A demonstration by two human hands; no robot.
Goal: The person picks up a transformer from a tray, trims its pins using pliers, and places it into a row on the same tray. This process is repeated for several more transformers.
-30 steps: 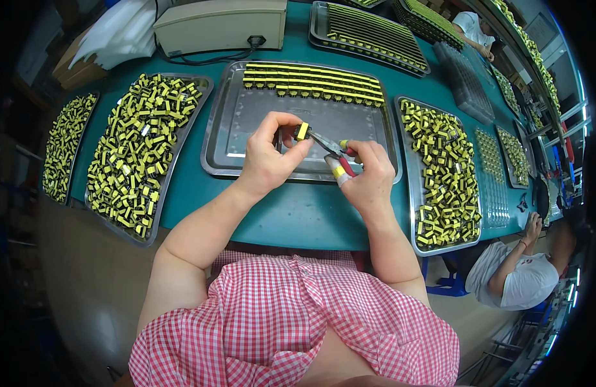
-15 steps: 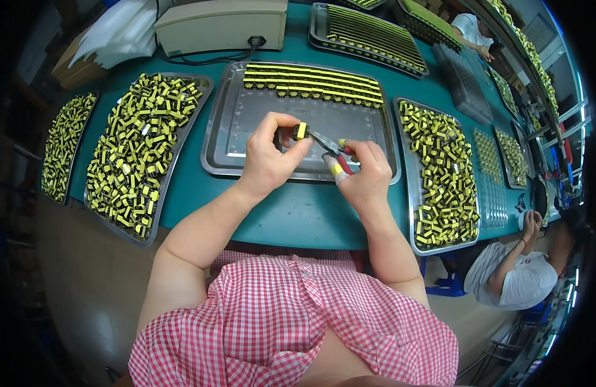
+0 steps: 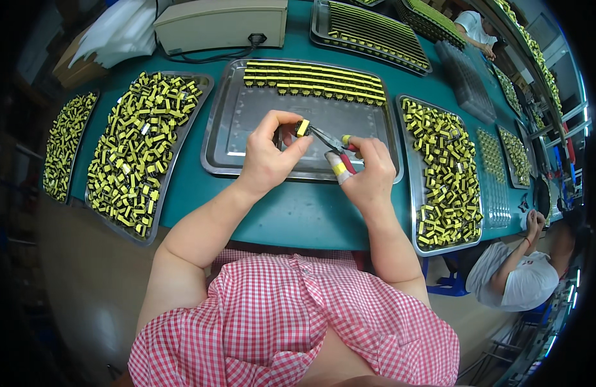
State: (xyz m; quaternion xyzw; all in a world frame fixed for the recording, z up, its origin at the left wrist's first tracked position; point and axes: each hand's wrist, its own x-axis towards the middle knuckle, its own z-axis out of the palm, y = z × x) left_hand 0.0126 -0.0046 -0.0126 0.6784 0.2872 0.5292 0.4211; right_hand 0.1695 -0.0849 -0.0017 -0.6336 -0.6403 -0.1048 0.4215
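Note:
Between the thumb and fingers of my left hand (image 3: 272, 151) is a small transformer (image 3: 303, 128), black with yellow tape around it. My right hand (image 3: 369, 171) grips pliers (image 3: 336, 149) with red handles; their narrow jaws point left and reach the transformer's right side. Wrappings with yellow bands cover the thumb and a finger of that hand. Both hands are above the near part of a metal tray (image 3: 214, 145), where rows of the same yellow-and-black transformers (image 3: 317, 84) stand along the far side.
Heaped transformers fill a left tray (image 3: 143, 155), a farther-left tray (image 3: 69, 148) and a right tray (image 3: 439, 174). At the back are a beige box-shaped device (image 3: 220, 26) with a black cable and a tray of rowed transformers (image 3: 369, 35). A co-worker (image 3: 520, 277) sits at the right.
The pliers and right hand have shifted slightly, with the jaws a little more apart. My left hand still holds the transformer in nearly the same place, turned slightly.

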